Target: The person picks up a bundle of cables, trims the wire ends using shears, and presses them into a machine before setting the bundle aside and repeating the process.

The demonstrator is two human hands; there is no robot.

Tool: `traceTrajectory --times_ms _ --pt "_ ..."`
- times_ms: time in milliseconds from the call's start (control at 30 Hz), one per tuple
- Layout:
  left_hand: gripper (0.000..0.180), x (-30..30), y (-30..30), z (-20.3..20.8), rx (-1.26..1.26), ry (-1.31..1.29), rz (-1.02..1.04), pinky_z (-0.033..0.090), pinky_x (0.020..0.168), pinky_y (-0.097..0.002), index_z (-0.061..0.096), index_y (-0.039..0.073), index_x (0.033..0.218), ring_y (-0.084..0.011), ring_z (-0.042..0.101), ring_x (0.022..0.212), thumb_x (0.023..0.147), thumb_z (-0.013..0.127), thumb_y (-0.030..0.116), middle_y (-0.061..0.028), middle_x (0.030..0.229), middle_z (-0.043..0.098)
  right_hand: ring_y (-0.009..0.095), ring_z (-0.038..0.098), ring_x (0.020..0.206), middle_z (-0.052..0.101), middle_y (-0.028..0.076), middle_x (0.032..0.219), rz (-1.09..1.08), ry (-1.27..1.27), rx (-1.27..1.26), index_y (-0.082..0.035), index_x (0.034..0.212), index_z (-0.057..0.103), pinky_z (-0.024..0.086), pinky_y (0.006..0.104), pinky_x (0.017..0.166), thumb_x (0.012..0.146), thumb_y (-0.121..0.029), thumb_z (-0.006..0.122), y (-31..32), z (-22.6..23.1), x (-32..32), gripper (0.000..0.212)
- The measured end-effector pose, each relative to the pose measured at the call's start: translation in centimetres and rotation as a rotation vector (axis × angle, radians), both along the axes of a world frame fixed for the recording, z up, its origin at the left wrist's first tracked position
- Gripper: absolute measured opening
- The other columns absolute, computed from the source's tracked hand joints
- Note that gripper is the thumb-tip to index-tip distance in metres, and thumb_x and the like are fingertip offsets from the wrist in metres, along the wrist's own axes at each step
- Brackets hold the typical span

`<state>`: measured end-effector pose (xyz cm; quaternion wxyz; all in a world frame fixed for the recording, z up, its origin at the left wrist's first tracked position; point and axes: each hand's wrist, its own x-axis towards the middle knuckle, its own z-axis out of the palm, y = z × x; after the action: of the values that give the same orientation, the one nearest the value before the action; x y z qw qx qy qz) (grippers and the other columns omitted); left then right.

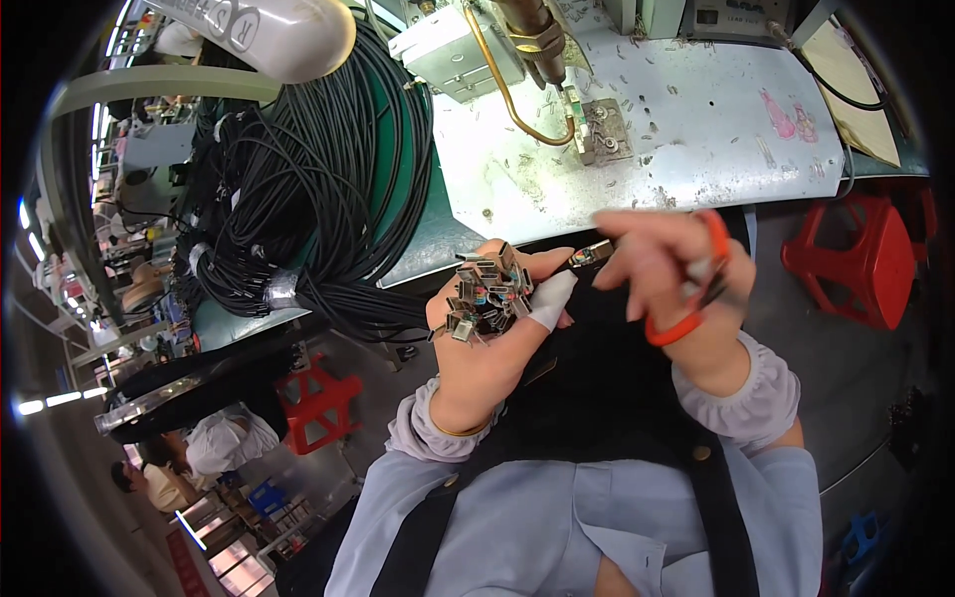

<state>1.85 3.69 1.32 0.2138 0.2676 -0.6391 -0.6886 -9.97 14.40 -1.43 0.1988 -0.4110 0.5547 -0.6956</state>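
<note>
Your hands sit before the bench, connectors left, scissors right.
Your left hand point(487, 348) holds a connector bunch point(487, 289); your right hand point(676, 274), just right of it, carries scissors point(696, 298). Behind them lies the plate point(686, 129) on the bench, cables point(298, 199) to its left, a stool point(856, 259) to your right.

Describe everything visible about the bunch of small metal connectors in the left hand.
The bunch of connectors is a tight cluster of small rectangular metal shells, silvery with dark openings and flecks of colour inside. It sits gripped in the left hand, held up in front of the chest, below the edge of the workbench. A white-taped fingertip presses against its right side. One connector sticks out toward the blurred right hand.
</note>
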Motion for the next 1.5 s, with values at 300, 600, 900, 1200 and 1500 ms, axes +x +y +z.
traceTrajectory --times_ms 300,600,900,1200,1500 --pt "0.019 -0.2 0.0 0.1 0.08 0.018 0.055 0.046 0.053 -0.0203 0.058 -0.008 0.092 -0.009 0.056 0.058 0.073 0.058 -0.009 -0.0084 0.075 0.059 0.013 0.05 0.046 0.051 0.005 0.058 -0.313 0.59 0.408 -0.004 0.084 0.055 0.039 0.0229 0.045 0.066 -0.003 0.064 0.4 -0.5 -1.0 0.021" --pt "0.02 -0.6 -0.2 -0.8 -0.072 0.044 0.012 0.045 0.054 -0.0201 0.058 -0.008 0.095 -0.0101 0.057 0.06 0.075 0.058 -0.006 -0.0076 0.077 0.058 0.013 0.047 0.044 0.053 0.007 0.059 -0.248 0.514 0.621 -0.004 0.081 0.055 0.037 0.0237 0.044 0.068 -0.002 0.063 1.2 -2.6 -0.8 0.016" --pt "0.022 -0.9 -0.5 -1.4 0.01 -0.083 -0.185 0.045 0.061 -0.021 0.056 -0.003 0.103 -0.0105 0.057 0.071 0.082 0.054 0.004 -0.0068 0.082 0.06 0.005 0.045 0.044 0.057 0.005 0.062 -0.048 0.235 0.195 0.001 0.088 0.058 0.034 0.0201 0.042 0.08 -0.004 0.058 -0.3 2.0 -1.7 0.01" --pt "0.016 -0.7 -0.2 -1.5 0.098 -0.023 -0.148 0.044 0.062 -0.0214 0.055 -0.003 0.095 -0.0101 0.056 0.068 0.081 0.056 0.003 -0.0077 0.082 0.06 0.005 0.044 0.04 0.051 0.001 0.057 0.089 -0.445 0.203 0.001 0.077 0.053 0.034 0.0179 0.037 0.08 -0.004 0.056 -1.0 1.0 -1.7 0.006" --pt "0.013 -0.7 0.0 -2.7 -0.033 0.062 0.0 0.041 0.066 -0.0209 0.057 -0.001 0.088 -0.0103 0.052 0.068 0.076 0.059 -0.004 -0.0062 0.083 0.057 0.007 0.041 0.034 0.046 0.001 0.047 0.197 -0.651 0.399 -0.001 0.069 0.048 0.032 0.0184 0.034 0.084 -0.012 0.051 -0.9 1.4 -1.7 0.019"
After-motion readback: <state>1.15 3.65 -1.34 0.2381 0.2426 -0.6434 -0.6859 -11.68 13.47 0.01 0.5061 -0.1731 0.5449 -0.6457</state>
